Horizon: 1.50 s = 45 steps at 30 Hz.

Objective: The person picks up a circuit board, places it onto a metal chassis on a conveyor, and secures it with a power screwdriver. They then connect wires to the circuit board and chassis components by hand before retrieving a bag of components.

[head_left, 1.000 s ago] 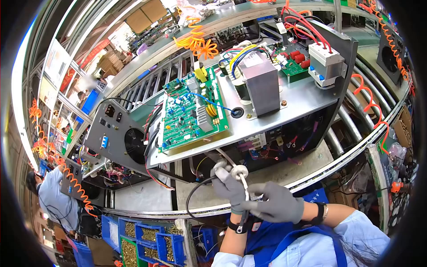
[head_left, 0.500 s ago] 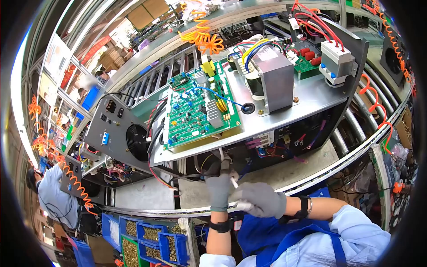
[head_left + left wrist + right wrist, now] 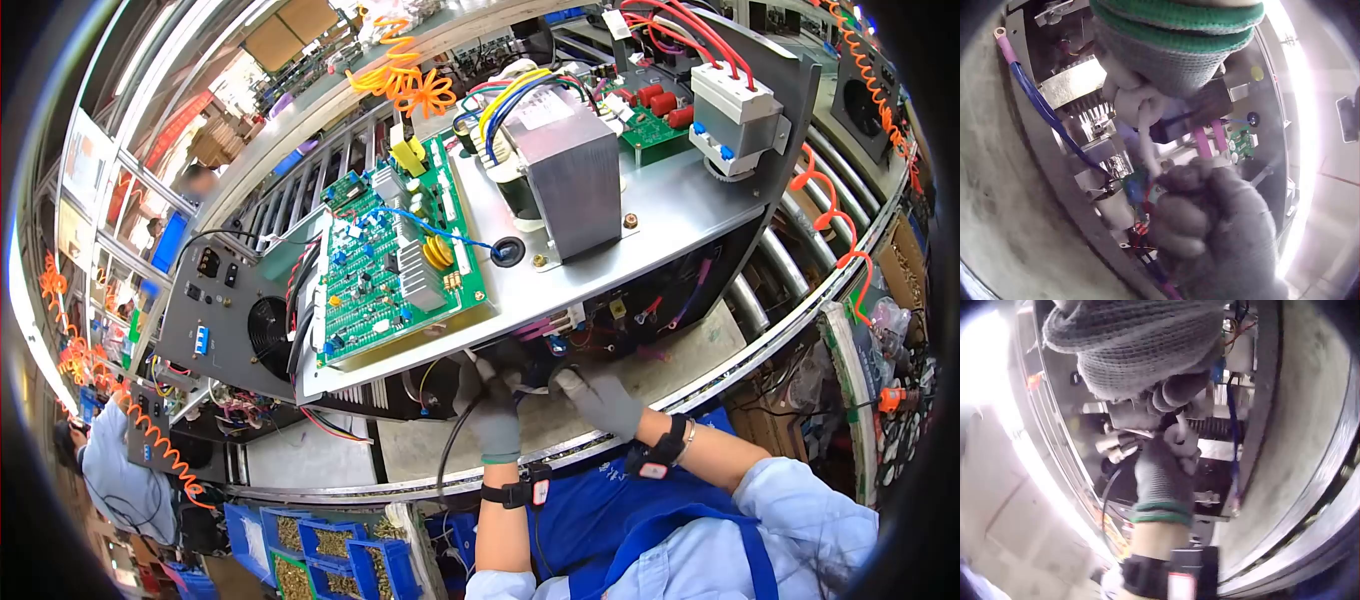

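Observation:
In the head view both grey-gloved hands reach under the metal shelf (image 3: 590, 275) of an upright electrical cabinet. My left hand (image 3: 492, 418), with a green cuff, grips a thick white ring (image 3: 1138, 105) at the cabinet's open side. A white cable (image 3: 1147, 147) runs out through the ring's hole to my right hand (image 3: 1213, 234), whose curled fingers pinch it. From the right wrist view, the ring sits beside the left fingers, and the right hand (image 3: 1141, 353) is close over it. The left fingertips are hidden. A black cable (image 3: 448, 450) hangs by the left hand.
A green circuit board (image 3: 390, 270) and a heavy transformer (image 3: 575, 185) sit on the shelf. Inside the cabinet, a blue wire (image 3: 1044, 112) ends in a ring lug. Rollers (image 3: 745, 300) lie to the right, blue bins (image 3: 385, 570) below left. Another person (image 3: 125, 450) is at far left.
Both hands have moved forward from in front of the cabinet into its open side, bringing the white ring and cable along. The head view has shifted slightly.

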{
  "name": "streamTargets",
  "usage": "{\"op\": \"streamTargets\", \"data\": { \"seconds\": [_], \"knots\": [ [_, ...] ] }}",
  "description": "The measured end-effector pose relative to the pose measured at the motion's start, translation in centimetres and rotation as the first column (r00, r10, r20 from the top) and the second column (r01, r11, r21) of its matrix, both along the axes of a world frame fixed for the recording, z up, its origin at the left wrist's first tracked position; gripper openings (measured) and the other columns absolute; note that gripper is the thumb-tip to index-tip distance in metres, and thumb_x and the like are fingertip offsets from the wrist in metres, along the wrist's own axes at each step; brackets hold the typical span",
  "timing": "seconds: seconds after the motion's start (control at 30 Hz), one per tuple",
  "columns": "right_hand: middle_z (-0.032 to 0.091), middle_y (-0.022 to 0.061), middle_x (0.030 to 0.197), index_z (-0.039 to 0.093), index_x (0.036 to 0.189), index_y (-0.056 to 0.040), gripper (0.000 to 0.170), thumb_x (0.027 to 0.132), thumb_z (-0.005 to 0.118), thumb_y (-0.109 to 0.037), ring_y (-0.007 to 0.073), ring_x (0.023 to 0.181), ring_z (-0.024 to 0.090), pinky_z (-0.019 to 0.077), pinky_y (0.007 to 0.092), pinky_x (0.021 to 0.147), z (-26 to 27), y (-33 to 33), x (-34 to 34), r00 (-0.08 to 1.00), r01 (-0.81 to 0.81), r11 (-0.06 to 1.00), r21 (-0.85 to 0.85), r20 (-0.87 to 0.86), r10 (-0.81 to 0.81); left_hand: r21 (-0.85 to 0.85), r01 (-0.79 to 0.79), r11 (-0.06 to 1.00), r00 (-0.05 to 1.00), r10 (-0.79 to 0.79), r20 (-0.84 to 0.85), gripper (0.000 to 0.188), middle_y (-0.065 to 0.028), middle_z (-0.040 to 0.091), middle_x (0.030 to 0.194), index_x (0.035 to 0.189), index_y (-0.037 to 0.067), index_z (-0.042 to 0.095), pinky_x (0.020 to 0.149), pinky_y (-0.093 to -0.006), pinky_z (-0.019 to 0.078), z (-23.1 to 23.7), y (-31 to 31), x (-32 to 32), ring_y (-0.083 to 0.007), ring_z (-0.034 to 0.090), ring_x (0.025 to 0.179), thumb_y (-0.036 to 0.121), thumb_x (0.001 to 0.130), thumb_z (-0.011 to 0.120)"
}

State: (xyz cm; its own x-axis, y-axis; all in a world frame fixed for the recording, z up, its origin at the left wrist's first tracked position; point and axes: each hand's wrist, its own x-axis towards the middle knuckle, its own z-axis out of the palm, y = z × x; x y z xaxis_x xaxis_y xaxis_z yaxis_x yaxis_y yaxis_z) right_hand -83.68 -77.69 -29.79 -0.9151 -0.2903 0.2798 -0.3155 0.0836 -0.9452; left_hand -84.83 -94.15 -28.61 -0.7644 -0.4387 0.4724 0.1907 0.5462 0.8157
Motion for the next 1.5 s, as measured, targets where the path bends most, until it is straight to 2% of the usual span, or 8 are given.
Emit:
{"op": "streamTargets", "data": {
  "seconds": [0.43, 0.57, 0.93, 1.03, 1.13, 1.3, 1.43, 1.5],
  "knots": [
    [0.064, 0.0066, 0.072, 0.060, 0.091, -0.0022, 0.040, 0.097, 0.051, -0.040, 0.0150, 0.054, 0.059, 0.0480, 0.0282, 0.053, -4.5, -1.4, -2.5, 0.808, 0.303, 0.867, -0.394, 0.589, -0.015, 0.300, 0.116, 0.947, 0.990, -0.136, 0.046, 0.012, -0.0075, 0.063, 0.075, 0.092, 0.001, 0.060, 0.052, -0.0251, 0.0482, 1.2, 0.1, 2.6, -0.0124, 0.059, 0.061, 0.011, 0.093, 0.053],
    [0.064, 0.0064, 0.074, 0.059, 0.093, -0.0019, 0.038, 0.096, 0.052, -0.039, 0.0155, 0.057, 0.061, 0.0490, 0.0283, 0.054, -4.2, -0.6, -1.8, 0.848, 0.231, 0.885, -0.404, 0.530, 0.020, 0.981, 0.179, 0.078, 0.973, -0.161, -0.165, 0.024, -0.0020, 0.058, 0.083, 0.108, 0.006, 0.058, 0.053, -0.0181, 0.0431, 1.8, -4.9, 10.6, -0.0101, 0.054, 0.065, 0.026, 0.094, 0.059],
    [0.066, 0.0091, 0.082, 0.059, 0.100, -0.0026, 0.035, 0.096, 0.054, -0.036, 0.0162, 0.061, 0.063, 0.0515, 0.0290, 0.058, -5.5, -0.6, -1.9, 0.827, 0.211, 0.848, -0.487, 0.551, 0.110, 0.026, -0.067, 0.997, 0.813, 0.070, -0.578, 0.029, -0.0055, 0.063, 0.084, 0.116, -0.002, 0.060, 0.060, -0.0219, 0.0477, 16.5, 0.6, 15.9, -0.0081, 0.056, 0.065, 0.017, 0.095, 0.056],
    [0.066, 0.0091, 0.087, 0.059, 0.103, -0.0014, 0.037, 0.096, 0.054, -0.037, 0.0177, 0.072, 0.065, 0.0527, 0.0308, 0.064, -4.6, -0.5, -1.3, 0.815, 0.212, 0.838, -0.502, 0.564, 0.132, 0.319, 0.799, 0.509, 0.554, -0.830, -0.064, 0.047, -0.0164, 0.063, 0.064, 0.124, -0.007, 0.050, 0.045, -0.0221, 0.0414, 15.6, 1.0, 12.8, -0.0121, 0.061, 0.055, 0.029, 0.094, 0.054],
    [0.064, 0.0124, 0.107, 0.060, 0.108, -0.0044, 0.027, 0.089, 0.057, -0.023, 0.0279, 0.100, 0.061, 0.0477, 0.0384, 0.086, -10.7, 0.5, -1.2, 0.991, 0.053, 0.916, 0.398, -0.132, 0.000, 0.752, 0.541, 0.377, 0.525, -0.850, 0.048, 0.053, -0.0086, 0.064, 0.078, 0.125, -0.007, 0.051, 0.044, -0.0198, 0.0329, 9.9, 4.3, 6.6, -0.0070, 0.049, 0.051, 0.037, 0.095, 0.053],
    [0.063, 0.0126, 0.101, 0.061, 0.109, -0.0108, 0.025, 0.085, 0.058, -0.018, 0.0298, 0.091, 0.061, 0.0473, 0.0365, 0.081, -7.5, 0.5, 0.1, 0.930, 0.190, 0.917, 0.350, -0.364, -0.053, 0.920, 0.292, 0.263, 0.728, -0.684, -0.036, 0.024, -0.0028, 0.062, 0.079, 0.110, 0.002, 0.058, 0.044, -0.0177, 0.0314, 1.9, 5.7, 3.0, -0.0040, 0.045, 0.052, 0.022, 0.096, 0.054],
    [0.064, 0.0134, 0.103, 0.059, 0.113, -0.0063, 0.026, 0.090, 0.056, -0.018, 0.0263, 0.091, 0.063, 0.0499, 0.0287, 0.077, -5.9, 0.1, -0.2, 0.673, 0.258, 0.808, -0.530, 0.698, 0.244, 0.986, 0.153, 0.069, 0.871, -0.481, -0.102, 0.014, -0.0042, 0.063, 0.079, 0.098, 0.007, 0.059, 0.039, -0.0179, 0.0282, -0.2, 6.3, 2.0, -0.0045, 0.043, 0.047, 0.020, 0.094, 0.059],
    [0.063, 0.0083, 0.102, 0.058, 0.116, -0.0049, 0.027, 0.094, 0.052, -0.021, 0.0179, 0.093, 0.063, 0.0514, 0.0288, 0.080, -5.5, 1.3, 0.2, 0.943, 0.183, 0.935, 0.305, -0.324, -0.079, 0.991, 0.117, 0.059, 0.890, -0.449, -0.078, 0.012, -0.0030, 0.061, 0.074, 0.096, 0.008, 0.060, 0.038, -0.0187, 0.0292, 0.2, 6.8, 1.6, -0.0058, 0.042, 0.046, 0.019, 0.093, 0.060]
  ]
}}
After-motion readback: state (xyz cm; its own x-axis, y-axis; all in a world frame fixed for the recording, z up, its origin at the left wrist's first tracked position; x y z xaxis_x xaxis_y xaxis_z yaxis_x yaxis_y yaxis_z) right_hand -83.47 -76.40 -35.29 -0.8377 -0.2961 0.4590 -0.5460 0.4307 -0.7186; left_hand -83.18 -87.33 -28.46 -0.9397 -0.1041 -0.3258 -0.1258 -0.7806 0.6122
